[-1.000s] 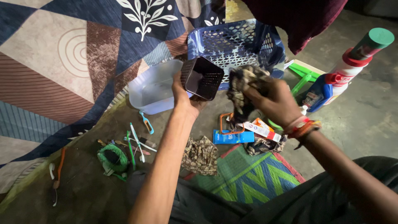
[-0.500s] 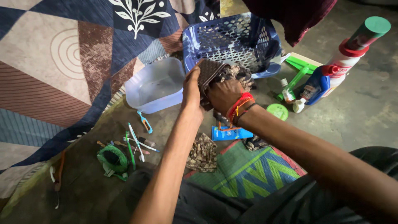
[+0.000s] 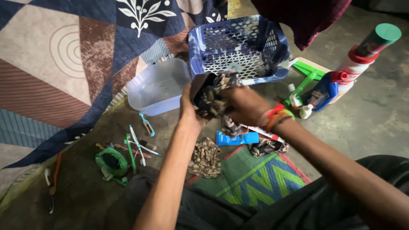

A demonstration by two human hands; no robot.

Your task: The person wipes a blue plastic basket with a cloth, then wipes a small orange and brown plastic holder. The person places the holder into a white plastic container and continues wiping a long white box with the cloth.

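Two hands meeting at frame centre, above a dim floor. Far left: patterned rug (image 3: 64, 55), then green coil (image 3: 111, 159) and scattered toothbrushes (image 3: 138, 145) on the ground. Pale plastic tub (image 3: 157, 87) just beyond, near the left hand (image 3: 187, 108). Left hand closed around the side of a dark perforated holder (image 3: 199, 85), fingers wrapped, thumb side toward the camera. Holder tilted, open mouth turned right toward the other hand; long axis roughly level, slanting up to the left. Patterned cloth (image 3: 213, 96) stuffed into the mouth, bunched and spilling out. Right hand (image 3: 243, 104) clenched on the cloth, fingers curled tight, pressed against the holder's rim. Red and orange threads (image 3: 275, 117) at that wrist. Blue lattice basket (image 3: 240, 47) directly behind both hands. Below: blue packet (image 3: 232, 138), loose cloth piece (image 3: 206, 155), green zigzag mat (image 3: 255, 179). Far right: spray bottle (image 3: 336, 83) with green cap, lying on the floor.
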